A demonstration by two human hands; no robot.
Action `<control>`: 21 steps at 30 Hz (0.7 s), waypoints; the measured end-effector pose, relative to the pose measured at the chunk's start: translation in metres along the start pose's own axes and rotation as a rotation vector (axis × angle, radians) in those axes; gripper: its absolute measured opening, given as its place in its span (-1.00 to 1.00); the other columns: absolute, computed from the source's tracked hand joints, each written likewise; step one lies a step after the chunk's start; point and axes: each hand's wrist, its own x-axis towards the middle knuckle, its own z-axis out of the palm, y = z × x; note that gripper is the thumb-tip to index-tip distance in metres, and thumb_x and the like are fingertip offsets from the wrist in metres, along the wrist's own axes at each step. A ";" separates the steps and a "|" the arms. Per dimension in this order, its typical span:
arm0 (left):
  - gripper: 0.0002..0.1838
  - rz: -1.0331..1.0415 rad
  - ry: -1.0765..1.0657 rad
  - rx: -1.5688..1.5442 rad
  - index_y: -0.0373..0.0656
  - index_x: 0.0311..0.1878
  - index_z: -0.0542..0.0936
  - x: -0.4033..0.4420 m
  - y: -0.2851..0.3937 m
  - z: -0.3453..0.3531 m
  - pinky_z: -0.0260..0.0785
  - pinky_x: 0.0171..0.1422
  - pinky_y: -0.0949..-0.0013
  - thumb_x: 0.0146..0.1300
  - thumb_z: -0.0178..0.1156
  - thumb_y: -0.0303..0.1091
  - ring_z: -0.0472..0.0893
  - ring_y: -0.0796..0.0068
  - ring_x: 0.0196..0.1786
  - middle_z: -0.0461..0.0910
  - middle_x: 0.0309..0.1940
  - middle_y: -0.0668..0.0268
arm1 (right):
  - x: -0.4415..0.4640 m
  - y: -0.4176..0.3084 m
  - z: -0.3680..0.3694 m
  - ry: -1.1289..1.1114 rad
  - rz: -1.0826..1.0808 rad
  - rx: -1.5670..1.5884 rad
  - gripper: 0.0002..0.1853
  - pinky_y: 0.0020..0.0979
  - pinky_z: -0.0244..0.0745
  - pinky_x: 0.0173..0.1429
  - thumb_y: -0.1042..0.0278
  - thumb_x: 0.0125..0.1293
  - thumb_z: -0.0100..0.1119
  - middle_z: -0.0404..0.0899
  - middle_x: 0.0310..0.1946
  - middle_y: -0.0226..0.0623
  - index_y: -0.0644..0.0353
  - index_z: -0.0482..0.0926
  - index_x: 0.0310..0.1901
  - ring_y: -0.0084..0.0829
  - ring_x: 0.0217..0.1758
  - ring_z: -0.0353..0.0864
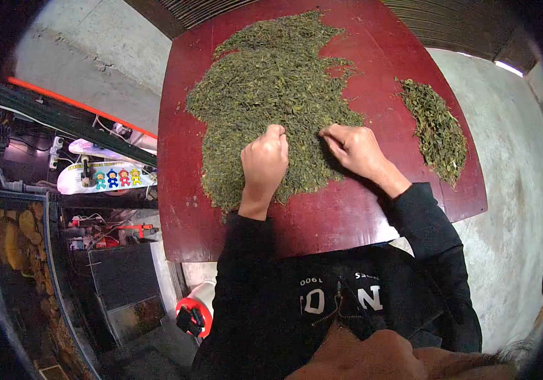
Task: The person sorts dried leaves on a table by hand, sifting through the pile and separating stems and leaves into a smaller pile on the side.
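Observation:
A wide layer of dried green leaves (271, 88) covers the left and middle of a dark red table (379, 69). Over the lower part of that layer is my left hand (265, 161), its fingers curled closed. My right hand (354, 149) is just to the right, at the layer's right side, with thumb and fingers pinched together. Whatever either hand holds is too small or hidden to make out. A smaller, narrow heap of leaves (434, 130) lies apart near the table's right edge.
Left of the table are a shelf with a skateboard (107, 177) bearing cartoon figures, cables, and a glass tank (21, 253). A red and white round object (197, 313) stands below the table's front left corner. A concrete wall (107, 38) rises behind.

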 end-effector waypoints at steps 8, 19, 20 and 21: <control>-0.97 -0.193 0.033 -0.373 -0.17 -0.25 0.56 -0.001 -0.005 -0.002 0.27 -0.57 0.34 0.25 0.20 -0.47 0.44 0.40 -0.68 0.51 -0.67 0.35 | 0.000 0.003 0.000 -0.022 0.011 -0.013 -0.84 -0.31 0.47 -0.37 0.49 0.24 0.16 0.69 -0.37 -0.18 0.22 0.63 -0.16 -0.15 -0.51 0.59; -0.96 -0.680 -0.266 -1.400 -0.16 -0.26 0.48 0.004 0.005 -0.026 -0.01 -0.63 0.63 0.33 0.04 -0.48 0.22 0.70 -0.66 0.41 -0.61 0.44 | 0.004 -0.004 -0.002 -0.038 -0.029 -0.051 -0.83 -0.28 0.45 -0.39 0.45 0.24 0.20 0.68 -0.40 -0.18 0.19 0.61 -0.12 -0.14 -0.51 0.59; -0.96 -0.680 -0.266 -1.401 -0.16 -0.26 0.48 0.004 0.004 -0.027 -0.01 -0.63 0.63 0.33 0.04 -0.48 0.22 0.70 -0.66 0.41 -0.61 0.44 | 0.005 -0.004 -0.001 -0.039 -0.029 -0.052 -0.83 -0.28 0.45 -0.39 0.45 0.24 0.20 0.68 -0.40 -0.18 0.19 0.61 -0.12 -0.14 -0.51 0.59; -0.96 -0.687 -0.292 -1.538 -0.16 -0.26 0.47 0.004 0.004 -0.028 -0.01 -0.63 0.64 0.33 0.03 -0.48 0.22 0.70 -0.65 0.40 -0.61 0.43 | 0.006 -0.005 0.000 -0.044 -0.053 -0.067 -0.82 -0.28 0.45 -0.39 0.44 0.24 0.20 0.67 -0.40 -0.18 0.18 0.61 -0.12 -0.15 -0.51 0.59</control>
